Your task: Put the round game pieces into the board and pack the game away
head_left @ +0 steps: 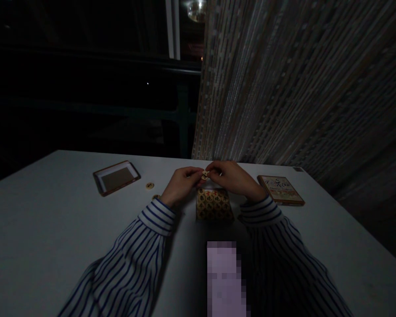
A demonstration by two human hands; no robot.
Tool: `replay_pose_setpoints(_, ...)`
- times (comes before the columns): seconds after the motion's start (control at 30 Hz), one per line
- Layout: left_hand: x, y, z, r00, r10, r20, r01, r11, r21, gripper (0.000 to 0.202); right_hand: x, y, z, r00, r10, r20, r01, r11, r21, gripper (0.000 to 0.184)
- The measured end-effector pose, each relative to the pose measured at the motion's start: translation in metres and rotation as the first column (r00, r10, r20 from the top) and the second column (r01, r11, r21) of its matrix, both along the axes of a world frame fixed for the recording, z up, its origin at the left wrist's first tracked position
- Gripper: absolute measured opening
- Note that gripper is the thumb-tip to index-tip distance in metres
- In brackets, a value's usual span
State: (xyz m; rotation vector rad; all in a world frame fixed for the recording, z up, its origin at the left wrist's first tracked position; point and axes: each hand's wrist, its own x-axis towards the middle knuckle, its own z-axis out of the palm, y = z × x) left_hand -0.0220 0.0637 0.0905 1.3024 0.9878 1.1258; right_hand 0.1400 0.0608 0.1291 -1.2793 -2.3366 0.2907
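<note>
Between the fingertips of my left hand (pixel 184 182) and my right hand (pixel 230 176) is a round Chinese chess piece (pixel 205 175) with a dark character on it. Both hands pinch it, one from each side. Just below them stands a small box (pixel 214 215) packed with rows of such pieces, some with red characters and most with dark ones. One loose chess piece (pixel 149 186) lies to the left of my left hand. Another loose piece (pixel 155 197) rests close to my left wrist, partly hidden by the cuff.
An open shallow box tray (pixel 100 187) lies on the white table (pixel 53 211) at the left. At the right is a printed box lid (pixel 280 190). A string curtain (pixel 251 88) hangs behind the table. A blurred-out pinkish patch (pixel 224 281) covers the bottom middle.
</note>
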Motion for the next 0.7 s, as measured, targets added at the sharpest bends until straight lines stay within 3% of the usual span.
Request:
replay_pose_setpoints(0.27, -0.0024, 0.002, -0.0009, 0.992, 0.027, -0.127, -0.021, 0.999, 0.05, 0.021, -0.0004, 0.0008, -0.0011, 0.999, 0.014, 0.031, -0.014, 1.0, 0.001, 0.021)
replay_pose_setpoints(0.7, -0.0026, 0.0025, -0.0012, 0.983, 0.01, -0.186, 0.002, 0.998, 0.065, 0.021, 0.0019, 0.0017, -0.004, 0.998, 0.037, 0.041, -0.037, 0.999, -0.024, 0.022)
